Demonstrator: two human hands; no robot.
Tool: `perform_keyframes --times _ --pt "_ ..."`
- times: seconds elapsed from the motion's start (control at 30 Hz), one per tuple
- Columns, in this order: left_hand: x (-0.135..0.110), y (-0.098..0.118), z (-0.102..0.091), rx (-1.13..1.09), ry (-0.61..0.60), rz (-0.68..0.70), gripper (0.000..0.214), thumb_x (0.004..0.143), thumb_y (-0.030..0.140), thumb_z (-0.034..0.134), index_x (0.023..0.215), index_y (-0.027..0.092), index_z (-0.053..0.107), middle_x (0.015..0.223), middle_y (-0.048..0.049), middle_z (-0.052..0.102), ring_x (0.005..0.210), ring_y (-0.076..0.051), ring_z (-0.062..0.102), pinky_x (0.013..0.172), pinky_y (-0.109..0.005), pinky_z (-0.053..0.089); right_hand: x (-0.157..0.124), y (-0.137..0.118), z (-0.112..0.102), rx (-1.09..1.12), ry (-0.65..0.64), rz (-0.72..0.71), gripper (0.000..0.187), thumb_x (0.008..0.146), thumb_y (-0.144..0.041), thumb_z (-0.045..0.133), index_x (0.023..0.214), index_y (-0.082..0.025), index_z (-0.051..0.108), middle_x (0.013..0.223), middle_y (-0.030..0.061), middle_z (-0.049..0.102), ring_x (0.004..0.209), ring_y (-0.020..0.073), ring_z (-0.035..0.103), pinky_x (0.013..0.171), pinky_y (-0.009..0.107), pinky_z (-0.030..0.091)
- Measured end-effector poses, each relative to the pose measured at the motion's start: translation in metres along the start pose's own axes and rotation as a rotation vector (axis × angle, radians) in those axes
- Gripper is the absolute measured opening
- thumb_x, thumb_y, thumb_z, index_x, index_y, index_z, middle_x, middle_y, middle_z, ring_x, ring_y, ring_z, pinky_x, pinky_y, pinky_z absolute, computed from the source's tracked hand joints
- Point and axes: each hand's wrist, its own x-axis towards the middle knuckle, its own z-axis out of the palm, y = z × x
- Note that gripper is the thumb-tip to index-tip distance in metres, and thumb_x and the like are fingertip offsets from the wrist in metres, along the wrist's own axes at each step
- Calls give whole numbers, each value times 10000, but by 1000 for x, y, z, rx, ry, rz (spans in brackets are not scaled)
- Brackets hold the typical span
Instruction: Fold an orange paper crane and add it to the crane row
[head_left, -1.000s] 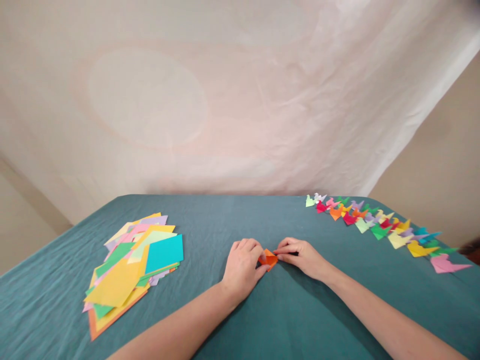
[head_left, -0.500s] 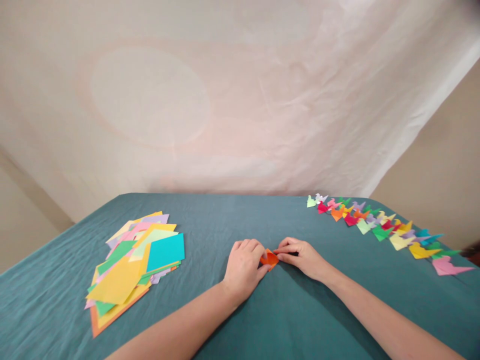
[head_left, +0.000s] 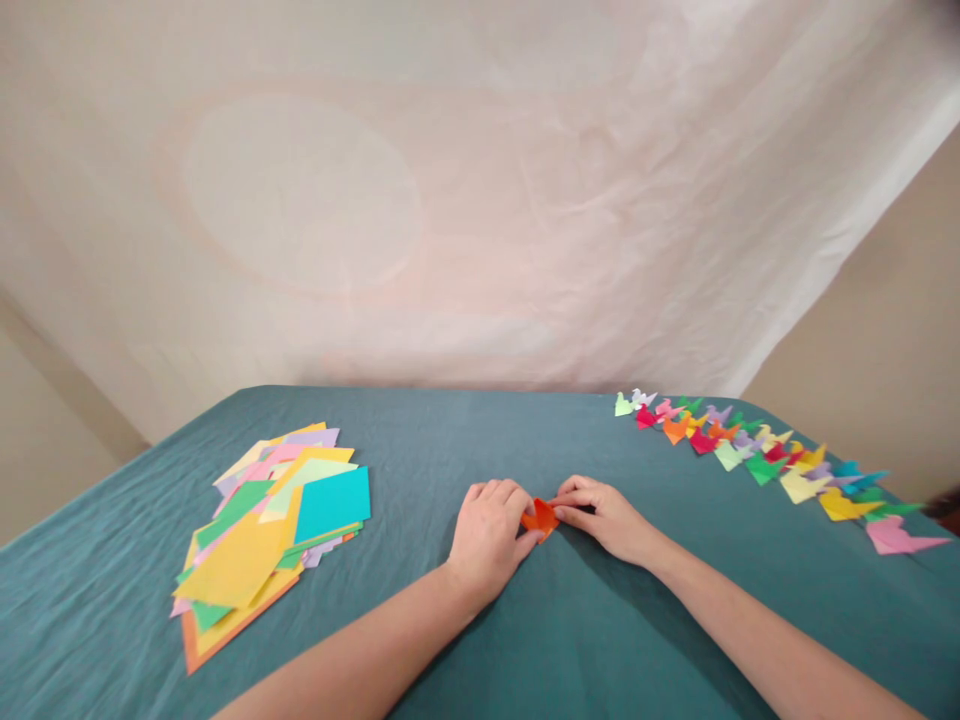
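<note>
A small folded piece of orange origami paper [head_left: 541, 519] is held low at the table's middle, between my two hands. My left hand [head_left: 491, 525] grips its left side, fingers curled over the far edge and the thumb at the near edge. At the paper's right side, my right hand [head_left: 598, 512] pinches a corner between thumb and fingertips. Part of the paper is hidden behind the fingers, so its exact fold cannot be made out.
Loose coloured paper squares [head_left: 255, 530] lie in an overlapping pile on the left of the green tablecloth [head_left: 480, 430]. Several folded paper birds [head_left: 765, 465] stand in slanting rows along the right side. A pale cloth [head_left: 480, 200] hangs behind the table.
The orange paper's near flap has shifted slightly between the fingers, and its open inner face shows less. Both hands stay in almost the same place.
</note>
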Motion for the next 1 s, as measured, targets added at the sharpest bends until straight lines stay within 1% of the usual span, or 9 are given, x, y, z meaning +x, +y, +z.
perform_keyframes --times 0.13,0.3,0.47,0.63,0.8,1.0 --pt "0 1 -1 3 -2 -4 214 739 297 694 866 215 543 925 -5 569 899 -198 507 797 -319 363 -1 -2 -3 3 -31 -8 243 864 -382 521 850 -231 712 843 27 604 819 168 555 763 293 410" --pt "1 3 -4 15 -1 22 181 745 288 691 859 223 567 998 -11 563 958 -208 488 808 -326 363 -1 -4 -3 -9 -30 -3 258 864 -403 517 855 -236 714 832 26 599 820 171 548 767 296 403" --pt "0 2 -4 7 10 39 179 758 295 679 915 247 606 1023 -18 562 980 -210 483 828 -340 361 -1 -3 -2 -8 -25 4 283 872 -414 502 828 -228 711 835 27 593 815 166 542 759 288 399" --pt "0 2 -3 23 22 75 189 803 303 631 991 284 621 1038 -16 568 995 -215 483 822 -351 366 -1 -1 -1 -14 -29 6 289 872 -422 501 825 -230 711 826 25 590 814 167 538 757 283 390" --pt "0 1 -3 46 33 84 152 833 323 590 973 291 640 1043 -18 569 1000 -215 482 823 -355 370 0 -2 0 -16 -29 12 289 871 -435 497 875 -246 715 838 26 600 819 171 541 763 284 387" --pt "0 1 -2 59 18 89 149 830 322 594 963 276 642 1060 -24 568 1014 -222 476 821 -357 377 1 -4 0 -20 -22 23 287 872 -430 497 829 -247 714 825 21 597 815 170 544 755 282 384"
